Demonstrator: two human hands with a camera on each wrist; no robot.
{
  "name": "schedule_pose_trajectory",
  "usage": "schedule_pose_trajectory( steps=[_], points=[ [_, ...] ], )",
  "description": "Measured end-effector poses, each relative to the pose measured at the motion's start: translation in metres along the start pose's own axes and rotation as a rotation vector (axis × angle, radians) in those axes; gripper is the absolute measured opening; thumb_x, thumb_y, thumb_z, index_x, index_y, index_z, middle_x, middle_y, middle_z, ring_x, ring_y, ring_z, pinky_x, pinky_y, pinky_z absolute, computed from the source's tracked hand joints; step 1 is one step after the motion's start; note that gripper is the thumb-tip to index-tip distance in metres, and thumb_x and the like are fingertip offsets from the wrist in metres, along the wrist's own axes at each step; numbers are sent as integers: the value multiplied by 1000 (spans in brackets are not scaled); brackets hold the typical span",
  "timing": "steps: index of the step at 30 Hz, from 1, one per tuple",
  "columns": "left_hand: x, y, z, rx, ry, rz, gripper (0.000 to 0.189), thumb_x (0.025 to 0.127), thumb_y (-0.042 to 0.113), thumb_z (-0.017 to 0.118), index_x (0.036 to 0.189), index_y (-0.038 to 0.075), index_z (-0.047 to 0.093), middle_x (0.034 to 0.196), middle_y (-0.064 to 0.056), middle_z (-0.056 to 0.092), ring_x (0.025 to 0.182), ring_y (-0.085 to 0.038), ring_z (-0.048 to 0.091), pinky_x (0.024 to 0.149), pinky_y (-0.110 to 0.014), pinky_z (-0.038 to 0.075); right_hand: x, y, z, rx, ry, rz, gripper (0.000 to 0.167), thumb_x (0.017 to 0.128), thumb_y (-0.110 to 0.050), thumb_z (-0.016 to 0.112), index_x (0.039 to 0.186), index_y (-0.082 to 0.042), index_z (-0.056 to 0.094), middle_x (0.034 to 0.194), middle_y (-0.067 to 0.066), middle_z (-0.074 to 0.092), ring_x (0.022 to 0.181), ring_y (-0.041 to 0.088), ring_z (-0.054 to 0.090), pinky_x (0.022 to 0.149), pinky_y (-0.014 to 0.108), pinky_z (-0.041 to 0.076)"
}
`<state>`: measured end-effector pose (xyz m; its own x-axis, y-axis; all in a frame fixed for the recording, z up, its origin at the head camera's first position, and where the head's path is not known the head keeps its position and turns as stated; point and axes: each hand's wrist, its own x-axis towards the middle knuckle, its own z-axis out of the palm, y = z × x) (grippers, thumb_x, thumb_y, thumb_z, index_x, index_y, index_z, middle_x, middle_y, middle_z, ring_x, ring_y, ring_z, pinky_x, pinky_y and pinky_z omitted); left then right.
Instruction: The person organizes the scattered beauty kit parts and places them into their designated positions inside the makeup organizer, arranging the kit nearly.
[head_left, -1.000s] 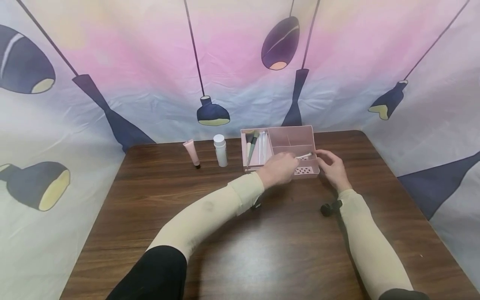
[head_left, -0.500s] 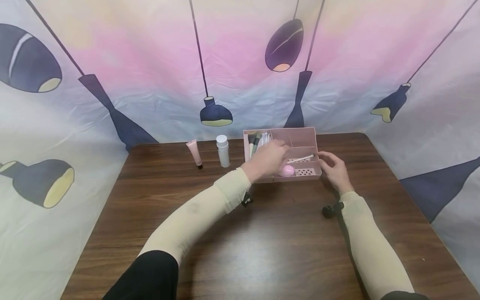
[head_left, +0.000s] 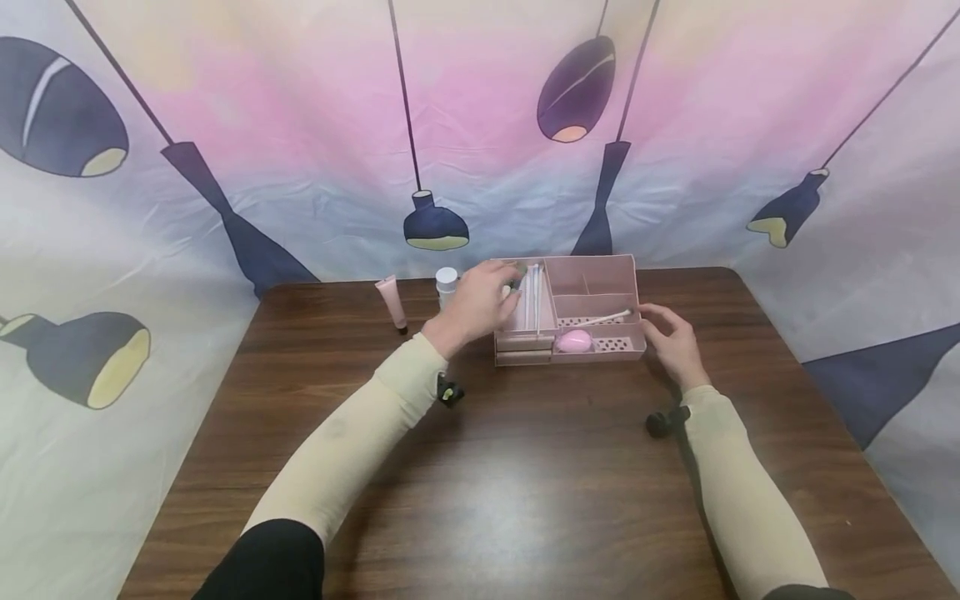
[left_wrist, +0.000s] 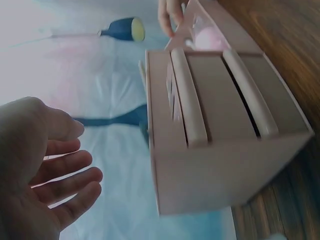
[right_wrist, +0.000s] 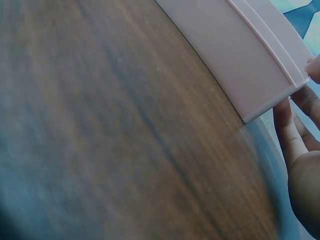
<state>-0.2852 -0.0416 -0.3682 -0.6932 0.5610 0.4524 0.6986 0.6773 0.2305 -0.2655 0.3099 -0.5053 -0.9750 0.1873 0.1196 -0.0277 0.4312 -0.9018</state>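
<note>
A pink organizer box (head_left: 522, 358) stands at the back of the table. My left hand (head_left: 480, 296) hovers at its left end, partly hiding the makeup brushes (head_left: 519, 271). In the left wrist view this left hand (left_wrist: 55, 165) has loosely bent fingers, holds nothing and is apart from the box. My right hand (head_left: 675, 346) touches the box's right end with thumb and fingertips, which the right wrist view shows at the corner. A thin white cotton swab (head_left: 606, 318) lies slanted in a right compartment. In front of it is a pink egg-shaped sponge (head_left: 573, 341).
Several white sticks (head_left: 532, 292) lie in the left compartment. Left of the box stand a white bottle (head_left: 446, 279), partly hidden by my left hand, and a pink tube (head_left: 392, 302). The brown table (head_left: 510, 483) meets a printed cloth (head_left: 337, 208) behind.
My left hand has let go of the cotton swab, which now lies in the right compartment, and has moved left to the brushes. My right hand stays at the box's right end.
</note>
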Motion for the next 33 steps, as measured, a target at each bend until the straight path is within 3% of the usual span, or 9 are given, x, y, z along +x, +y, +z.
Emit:
schedule_pose_trajectory(
  steps=[7,16,26,33],
  points=[
    [-27,-28,-23,-30,134,-24,27,91,17,64,113,2,67,112,-11,67,109,-27,61,97,-40,48,0,1,4,48,-1,-4,37,95,-26,64,129,-11,61,131,11,58,99,2,57,78,13,48],
    [-55,-68,-49,-77,330,-66,26,90,12,66,112,-1,66,106,-15,66,99,-29,62,88,-41,51,-4,-1,3,45,3,6,39,94,-28,64,130,-12,61,129,4,59,98,4,57,76,12,48],
    [-82,-105,-54,-80,346,-274,29,90,15,67,115,0,66,107,-16,63,98,-32,61,83,-45,54,-5,-3,3,134,-14,-7,36,95,-21,63,129,-8,60,117,0,62,96,7,61,74,14,53],
    [-94,-120,-49,-32,366,-308,32,87,14,71,116,1,66,110,-17,63,98,-33,58,84,-49,48,-6,-3,3,177,-26,1,37,95,-21,63,129,-6,59,117,2,62,96,6,62,76,17,55]
  ],
)
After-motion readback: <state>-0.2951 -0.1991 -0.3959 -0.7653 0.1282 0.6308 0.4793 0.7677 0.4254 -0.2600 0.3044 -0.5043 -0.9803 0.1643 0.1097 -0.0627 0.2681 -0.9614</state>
